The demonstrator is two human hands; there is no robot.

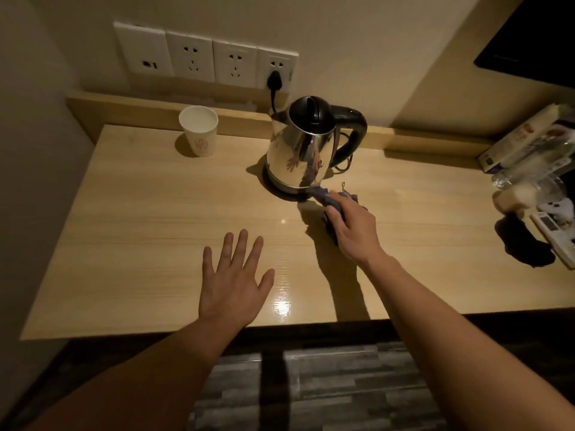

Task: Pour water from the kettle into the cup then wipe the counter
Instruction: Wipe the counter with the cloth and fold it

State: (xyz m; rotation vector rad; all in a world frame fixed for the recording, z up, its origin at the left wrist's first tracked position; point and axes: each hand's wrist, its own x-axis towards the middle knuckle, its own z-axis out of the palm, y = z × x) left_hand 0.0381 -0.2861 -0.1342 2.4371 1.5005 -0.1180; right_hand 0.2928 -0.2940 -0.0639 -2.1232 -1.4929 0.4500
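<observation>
A steel kettle [303, 150] with a black lid and handle stands on its base at the back middle of the wooden counter [149, 213]. A white paper cup [199, 130] stands upright at the back left. My right hand [353, 227] presses a crumpled blue-grey cloth [326, 197] onto the counter just in front of the kettle's base. My left hand [233, 281] lies flat on the counter near the front edge, fingers spread, holding nothing.
A row of wall sockets [205, 59] sits above the counter, with the kettle's plug [275, 79] in the rightmost one. Boxes and packets [535, 157] and a dark cloth-like item [522, 241] crowd the counter's right end. The front edge runs below my hands.
</observation>
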